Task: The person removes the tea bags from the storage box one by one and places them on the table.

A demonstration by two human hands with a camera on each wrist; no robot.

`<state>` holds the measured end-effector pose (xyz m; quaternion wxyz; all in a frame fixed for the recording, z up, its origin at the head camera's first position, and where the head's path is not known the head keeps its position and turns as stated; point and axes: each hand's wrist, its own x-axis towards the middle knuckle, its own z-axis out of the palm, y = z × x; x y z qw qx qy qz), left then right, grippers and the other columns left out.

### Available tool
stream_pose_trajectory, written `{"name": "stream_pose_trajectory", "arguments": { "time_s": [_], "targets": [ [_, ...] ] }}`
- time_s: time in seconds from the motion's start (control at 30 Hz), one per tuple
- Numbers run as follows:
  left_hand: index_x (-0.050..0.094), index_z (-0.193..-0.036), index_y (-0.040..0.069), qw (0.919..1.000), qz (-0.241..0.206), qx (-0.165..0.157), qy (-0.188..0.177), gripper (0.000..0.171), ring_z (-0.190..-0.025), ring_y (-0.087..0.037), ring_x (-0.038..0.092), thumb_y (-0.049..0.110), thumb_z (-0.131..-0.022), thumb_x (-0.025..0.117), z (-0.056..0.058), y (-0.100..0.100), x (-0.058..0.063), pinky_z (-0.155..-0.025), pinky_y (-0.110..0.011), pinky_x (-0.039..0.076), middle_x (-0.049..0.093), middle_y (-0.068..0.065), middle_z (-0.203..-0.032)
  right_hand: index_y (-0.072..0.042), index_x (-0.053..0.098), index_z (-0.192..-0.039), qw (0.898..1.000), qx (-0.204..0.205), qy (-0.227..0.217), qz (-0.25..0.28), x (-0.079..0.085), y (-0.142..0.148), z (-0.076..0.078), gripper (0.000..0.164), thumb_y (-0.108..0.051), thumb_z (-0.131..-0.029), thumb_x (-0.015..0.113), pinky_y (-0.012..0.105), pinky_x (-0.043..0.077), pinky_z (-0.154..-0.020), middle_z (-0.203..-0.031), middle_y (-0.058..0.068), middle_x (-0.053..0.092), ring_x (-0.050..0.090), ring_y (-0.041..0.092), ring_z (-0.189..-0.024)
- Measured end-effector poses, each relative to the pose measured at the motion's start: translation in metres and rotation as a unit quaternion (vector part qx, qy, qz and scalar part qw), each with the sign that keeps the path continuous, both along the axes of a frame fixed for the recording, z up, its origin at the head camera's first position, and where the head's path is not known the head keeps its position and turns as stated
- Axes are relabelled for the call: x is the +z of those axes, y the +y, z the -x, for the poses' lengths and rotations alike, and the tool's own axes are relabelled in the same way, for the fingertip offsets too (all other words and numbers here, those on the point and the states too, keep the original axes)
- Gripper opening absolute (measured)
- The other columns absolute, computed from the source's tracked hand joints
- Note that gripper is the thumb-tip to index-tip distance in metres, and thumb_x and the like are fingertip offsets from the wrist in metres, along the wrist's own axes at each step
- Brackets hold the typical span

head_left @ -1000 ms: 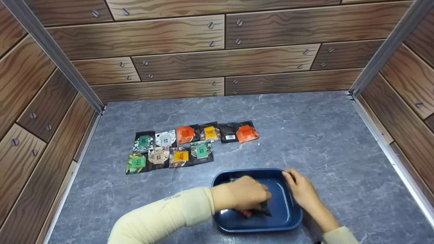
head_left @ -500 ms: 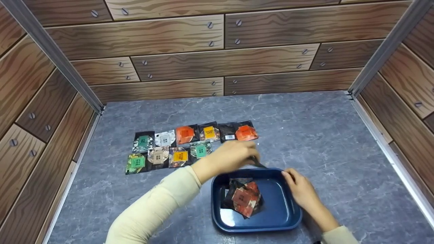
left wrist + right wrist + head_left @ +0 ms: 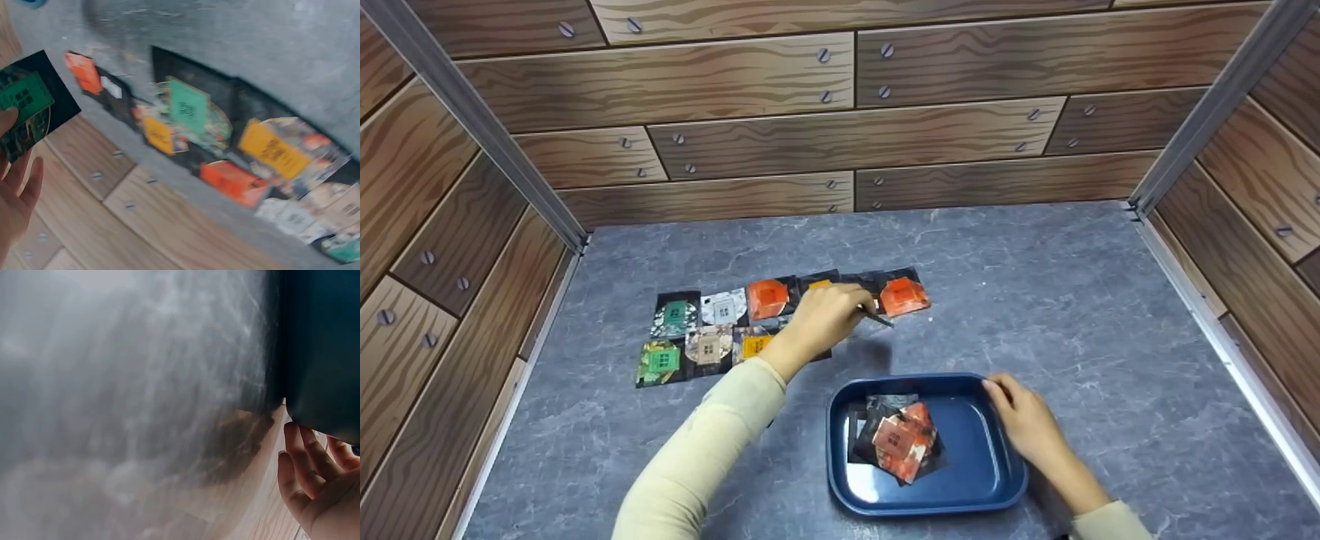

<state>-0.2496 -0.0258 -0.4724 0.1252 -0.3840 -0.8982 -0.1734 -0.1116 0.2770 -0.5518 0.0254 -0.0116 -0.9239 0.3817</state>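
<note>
My left hand (image 3: 825,315) pinches a flat black sachet (image 3: 28,104) with a green label, held above the table. In the head view only a thin dark edge of it shows. Beneath and around this hand lie two rows of similar sachets, among them an orange one (image 3: 905,295) and a green-labelled one (image 3: 189,107). With its fingers at the far right corner, my right hand (image 3: 1027,420) grips a dark blue tray (image 3: 971,487). Inside the tray's left part sits a small overlapping pile of sachets, a red-labelled one (image 3: 898,439) on top.
The grey marbled table (image 3: 1080,300) is bounded by wood-patterned panels (image 3: 750,142) at the back and both sides. Metal posts stand in the two back corners. The right wrist view is largely blurred.
My left hand has come up out of the tray with a sachet and moved left and away over the rows, uncovering the pile. The right hand stays on the tray's corner.
</note>
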Motion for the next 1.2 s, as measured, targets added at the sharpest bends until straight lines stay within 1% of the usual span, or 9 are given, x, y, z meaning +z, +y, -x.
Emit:
{"name": "stream_pose_trajectory", "arguments": {
  "time_s": [0.2,0.3,0.37,0.5,0.6,0.7,0.93,1.1,1.2],
  "targets": [
    [0.075,-0.094,0.014,0.9954,-0.029,0.059,0.07,0.017,-0.081,-0.021,0.069,0.002,-0.083,0.071,0.008,-0.009,-0.022,-0.074,-0.036,0.055,0.071,0.001,-0.089,-0.008,0.066,-0.108,1.0,-0.002,0.005,0.001,-0.001,-0.001,0.0,0.025,-0.027,-0.105,0.048,0.041,0.047,-0.071,-0.084,0.002,0.061,0.054,0.02,-0.076],
    [0.074,-0.092,0.013,0.9911,-0.024,0.08,0.104,0.014,-0.078,-0.023,0.068,0.003,-0.083,0.073,0.009,-0.011,-0.032,-0.069,-0.036,0.055,0.069,0.0,-0.086,-0.009,0.066,-0.106,1.0,-0.004,0.006,0.003,-0.001,-0.002,0.0,0.024,-0.026,-0.105,0.049,0.04,0.046,-0.07,-0.082,0.002,0.06,0.054,0.02,-0.074],
    [0.075,-0.09,0.013,0.9891,-0.01,0.092,0.115,0.012,-0.076,-0.023,0.067,0.004,-0.083,0.072,0.008,-0.013,-0.038,-0.066,-0.036,0.055,0.069,-0.001,-0.085,-0.009,0.065,-0.106,1.0,-0.004,0.006,0.004,-0.001,-0.002,0.0,0.024,-0.026,-0.105,0.049,0.04,0.046,-0.07,-0.081,0.002,0.06,0.054,0.02,-0.074],
    [0.076,-0.092,0.014,0.9888,0.042,0.098,0.105,0.015,-0.072,-0.022,0.068,0.003,-0.084,0.068,0.003,-0.014,-0.048,-0.062,-0.035,0.054,0.071,0.0,-0.088,-0.009,0.065,-0.106,1.0,0.001,0.004,0.002,0.0,-0.001,0.0,0.025,-0.027,-0.105,0.048,0.039,0.046,-0.069,-0.081,0.001,0.059,0.053,0.019,-0.074],
    [0.077,-0.096,0.017,0.9884,0.08,0.092,0.092,0.021,-0.074,-0.022,0.069,0.002,-0.085,0.066,-0.003,-0.015,-0.053,-0.064,-0.034,0.055,0.073,-0.001,-0.091,-0.009,0.065,-0.108,1.0,0.002,0.001,0.005,0.0,-0.001,0.0,0.026,-0.027,-0.106,0.047,0.038,0.046,-0.069,-0.083,0.002,0.06,0.054,0.019,-0.074],
    [0.077,-0.098,0.019,0.9868,0.103,0.09,0.087,0.021,-0.075,-0.023,0.069,0.006,-0.086,0.066,-0.009,-0.015,-0.059,-0.064,-0.035,0.056,0.072,0.0,-0.091,-0.008,0.065,-0.11,1.0,0.0,-0.001,0.007,0.001,0.0,0.0,0.026,-0.027,-0.106,0.047,0.04,0.047,-0.071,-0.086,0.003,0.063,0.055,0.019,-0.077],
    [0.075,-0.103,0.021,0.986,0.132,0.086,0.054,0.02,-0.081,-0.024,0.066,0.014,-0.084,0.07,-0.018,-0.012,-0.069,-0.065,-0.036,0.054,0.068,-0.002,-0.094,-0.008,0.066,-0.113,1.0,-0.004,-0.005,0.002,0.001,0.0,0.0,0.029,-0.029,-0.106,0.047,0.044,0.049,-0.075,-0.091,0.005,0.066,0.059,0.021,-0.08],
    [0.072,-0.097,0.015,0.9857,0.135,0.089,0.046,0.014,-0.081,-0.025,0.066,0.014,-0.083,0.071,-0.019,-0.011,-0.07,-0.064,-0.037,0.055,0.067,-0.004,-0.091,-0.008,0.066,-0.111,1.0,-0.006,-0.005,0.0,0.001,0.0,0.0,0.028,-0.029,-0.106,0.047,0.044,0.049,-0.075,-0.089,0.004,0.065,0.058,0.021,-0.079],
    [0.072,-0.094,0.014,0.987,0.127,0.09,0.04,0.011,-0.08,-0.025,0.067,0.014,-0.083,0.072,-0.02,-0.01,-0.067,-0.062,-0.038,0.055,0.067,-0.004,-0.089,-0.009,0.066,-0.11,1.0,-0.005,-0.002,-0.001,0.001,0.0,0.0,0.027,-0.028,-0.106,0.047,0.044,0.049,-0.075,-0.088,0.004,0.065,0.058,0.021,-0.079]
  ]
}}
